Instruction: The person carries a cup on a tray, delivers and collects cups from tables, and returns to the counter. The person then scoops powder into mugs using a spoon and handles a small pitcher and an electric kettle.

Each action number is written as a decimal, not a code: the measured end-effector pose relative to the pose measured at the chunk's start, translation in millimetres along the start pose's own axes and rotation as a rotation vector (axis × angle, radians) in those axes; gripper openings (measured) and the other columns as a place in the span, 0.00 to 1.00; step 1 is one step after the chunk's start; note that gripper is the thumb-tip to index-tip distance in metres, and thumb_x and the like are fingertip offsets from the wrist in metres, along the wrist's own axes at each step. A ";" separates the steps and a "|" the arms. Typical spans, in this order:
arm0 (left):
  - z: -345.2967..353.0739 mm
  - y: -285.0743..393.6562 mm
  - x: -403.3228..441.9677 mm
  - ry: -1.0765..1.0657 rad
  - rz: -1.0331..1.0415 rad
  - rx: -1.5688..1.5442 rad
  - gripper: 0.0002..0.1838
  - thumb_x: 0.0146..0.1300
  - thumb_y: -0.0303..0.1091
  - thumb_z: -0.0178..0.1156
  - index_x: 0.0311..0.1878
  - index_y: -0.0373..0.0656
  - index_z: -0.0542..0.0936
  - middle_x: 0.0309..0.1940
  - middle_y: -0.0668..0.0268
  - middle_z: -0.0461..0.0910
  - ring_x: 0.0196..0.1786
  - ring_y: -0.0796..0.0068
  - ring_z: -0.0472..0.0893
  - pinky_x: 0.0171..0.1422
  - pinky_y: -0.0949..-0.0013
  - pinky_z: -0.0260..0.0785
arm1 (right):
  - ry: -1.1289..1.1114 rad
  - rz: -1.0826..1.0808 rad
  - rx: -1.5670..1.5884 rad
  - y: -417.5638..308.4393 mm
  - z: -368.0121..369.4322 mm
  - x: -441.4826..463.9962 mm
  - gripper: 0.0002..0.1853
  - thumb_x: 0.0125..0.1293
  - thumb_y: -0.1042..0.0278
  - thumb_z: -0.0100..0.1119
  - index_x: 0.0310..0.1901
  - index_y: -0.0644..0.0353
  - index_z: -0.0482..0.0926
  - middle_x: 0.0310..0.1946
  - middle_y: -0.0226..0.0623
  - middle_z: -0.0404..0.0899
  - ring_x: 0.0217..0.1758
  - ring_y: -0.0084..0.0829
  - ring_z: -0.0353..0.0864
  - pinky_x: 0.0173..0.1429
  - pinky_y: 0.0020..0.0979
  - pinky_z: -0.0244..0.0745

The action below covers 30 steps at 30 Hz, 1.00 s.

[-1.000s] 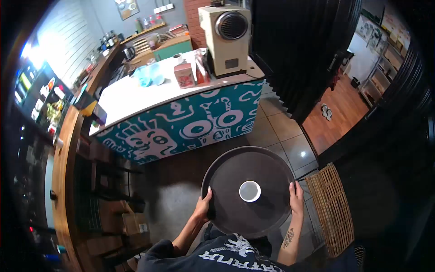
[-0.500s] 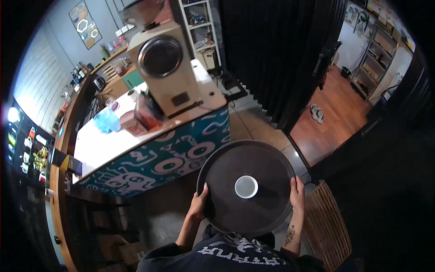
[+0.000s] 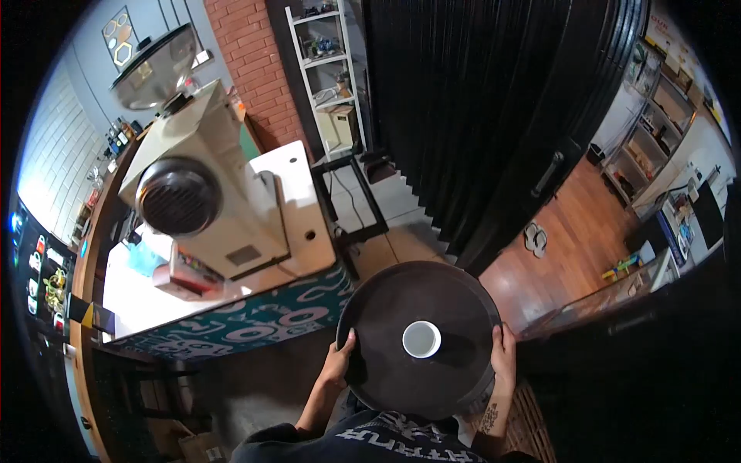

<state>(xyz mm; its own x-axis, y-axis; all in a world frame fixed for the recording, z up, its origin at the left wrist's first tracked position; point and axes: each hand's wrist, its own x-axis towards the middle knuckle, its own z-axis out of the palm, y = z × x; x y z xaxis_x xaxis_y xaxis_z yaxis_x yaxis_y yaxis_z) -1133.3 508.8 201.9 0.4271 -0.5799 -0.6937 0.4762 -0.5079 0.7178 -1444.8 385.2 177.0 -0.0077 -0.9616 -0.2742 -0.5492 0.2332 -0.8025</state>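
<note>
A round dark tray (image 3: 417,386) is held level in front of my body. My left hand (image 3: 337,361) grips its left rim, thumb on top and fingers underneath. At the right rim my right hand (image 3: 502,355) holds it in the same way, the fingers partly hidden below. Near the tray's middle stands a small white cup (image 3: 421,339), upright, touched by neither hand. What is inside the cup is too indistinct to name.
A white-topped counter (image 3: 289,166) with a teal patterned front stands ahead-left, bearing a beige grinder (image 3: 208,185). Behind it is a white shelf (image 3: 347,69). A black folding door (image 3: 463,116) borders a wood-floored room with slippers (image 3: 535,240). A wicker piece (image 3: 529,428) is low right.
The view has turned right and come nearer the counter, so the grinder looks larger and farther left. Both hands still hold the tray, and the cup remains near its middle.
</note>
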 end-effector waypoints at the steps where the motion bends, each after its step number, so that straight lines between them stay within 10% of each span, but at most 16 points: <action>1: 11.8 5.6 20.1 -0.005 0.030 -0.001 0.25 0.71 0.51 0.58 0.55 0.36 0.77 0.39 0.67 0.79 0.40 0.74 0.77 0.44 0.68 0.71 | 0.000 0.043 0.016 -15.5 -4.6 16.5 0.36 0.77 0.43 0.40 0.70 0.69 0.62 0.72 0.53 0.60 0.77 0.48 0.56 0.77 0.45 0.53; 3: 44.9 31.8 45.1 -0.018 0.075 -0.015 0.27 0.71 0.52 0.58 0.59 0.35 0.76 0.45 0.63 0.80 0.45 0.70 0.79 0.50 0.64 0.73 | -0.010 -0.150 0.196 -25.0 -7.5 69.3 0.21 0.77 0.58 0.48 0.58 0.68 0.74 0.55 0.46 0.76 0.61 0.36 0.73 0.67 0.33 0.63; 11: 109.2 96.6 173.2 -0.157 0.277 0.139 0.43 0.63 0.62 0.63 0.67 0.33 0.69 0.59 0.54 0.75 0.59 0.62 0.77 0.60 0.59 0.72 | 0.031 -0.302 0.107 -80.8 -20.8 231.3 0.15 0.78 0.62 0.45 0.44 0.68 0.74 0.33 0.41 0.75 0.38 0.30 0.72 0.49 0.31 0.68; 12: 124.2 127.0 166.0 -0.099 0.064 0.074 0.48 0.62 0.65 0.60 0.73 0.43 0.55 0.69 0.54 0.61 0.69 0.54 0.64 0.66 0.47 0.63 | 0.017 -0.356 0.118 -91.7 -18.0 251.4 0.14 0.77 0.64 0.44 0.43 0.69 0.73 0.30 0.46 0.73 0.34 0.35 0.72 0.44 0.36 0.69; 17: 138.5 170.3 220.1 -0.105 -0.091 0.069 0.50 0.66 0.67 0.53 0.80 0.53 0.42 0.78 0.53 0.47 0.76 0.49 0.54 0.73 0.42 0.56 | -0.038 -0.104 0.017 -134.7 15.7 339.8 0.33 0.77 0.49 0.45 0.66 0.76 0.65 0.67 0.60 0.67 0.72 0.50 0.64 0.75 0.38 0.56; 20: 144.1 160.6 280.8 0.138 0.079 0.039 0.49 0.60 0.64 0.64 0.69 0.32 0.62 0.59 0.53 0.73 0.59 0.57 0.77 0.59 0.58 0.74 | -0.062 -0.152 -0.004 -147.4 40.4 406.7 0.32 0.77 0.48 0.45 0.66 0.74 0.66 0.66 0.59 0.68 0.72 0.48 0.65 0.75 0.38 0.56; 30: 218.8 328.6 412.0 0.251 0.090 -0.399 0.28 0.68 0.53 0.61 0.55 0.34 0.77 0.44 0.62 0.80 0.45 0.69 0.80 0.49 0.63 0.72 | -0.214 -0.122 -0.144 -290.7 104.4 627.8 0.38 0.75 0.38 0.42 0.73 0.64 0.60 0.74 0.51 0.55 0.77 0.46 0.56 0.77 0.43 0.53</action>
<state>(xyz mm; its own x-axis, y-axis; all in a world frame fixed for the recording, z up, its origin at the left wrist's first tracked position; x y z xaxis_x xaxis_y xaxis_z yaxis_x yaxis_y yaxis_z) -969.0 -36.4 165.0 0.6290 -0.4136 -0.6583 0.6661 -0.1501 0.7306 -1202.7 -271.3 182.8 0.2339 -0.9255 -0.2978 -0.6484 0.0798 -0.7571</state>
